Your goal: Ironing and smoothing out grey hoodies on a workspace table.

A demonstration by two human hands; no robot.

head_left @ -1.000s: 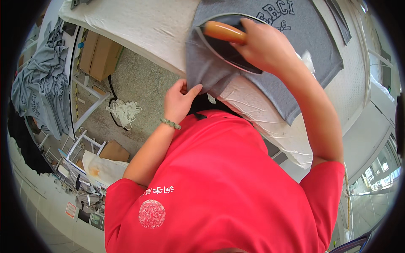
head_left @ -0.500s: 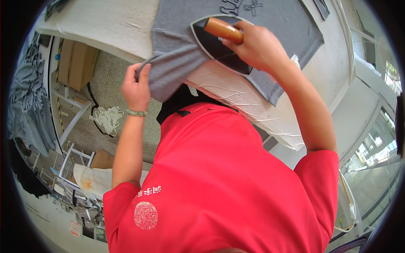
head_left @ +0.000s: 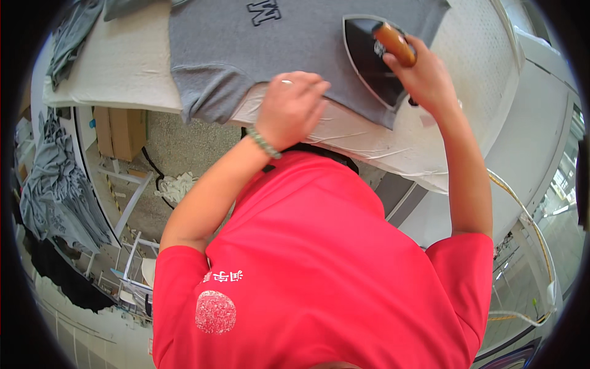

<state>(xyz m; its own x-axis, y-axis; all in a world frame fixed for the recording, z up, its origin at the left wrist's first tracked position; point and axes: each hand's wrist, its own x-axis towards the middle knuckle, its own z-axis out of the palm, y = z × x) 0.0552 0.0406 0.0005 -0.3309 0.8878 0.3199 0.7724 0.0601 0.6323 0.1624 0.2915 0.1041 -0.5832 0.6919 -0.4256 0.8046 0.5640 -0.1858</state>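
While the right hand [head_left: 428,77] clasps the iron [head_left: 372,69], its length slants nose up-left, right of the half-curled left hand [head_left: 292,106], hold unclear.

- A red short-sleeved shirt [head_left: 307,246] is worn, lower centre.
- White lettering [head_left: 226,277] and a speckled pale disc [head_left: 215,312] are printed on it, lower left.
- A ring [head_left: 286,82] is worn on the left hand [head_left: 292,111], a greenish beaded bracelet [head_left: 264,144] near it.

Head view, one: wide fisheye, head-worn, upright, facing down at close range past the red shirt [head_left: 313,258] to left hand [head_left: 291,109], right hand [head_left: 426,77] and table [head_left: 136,64].
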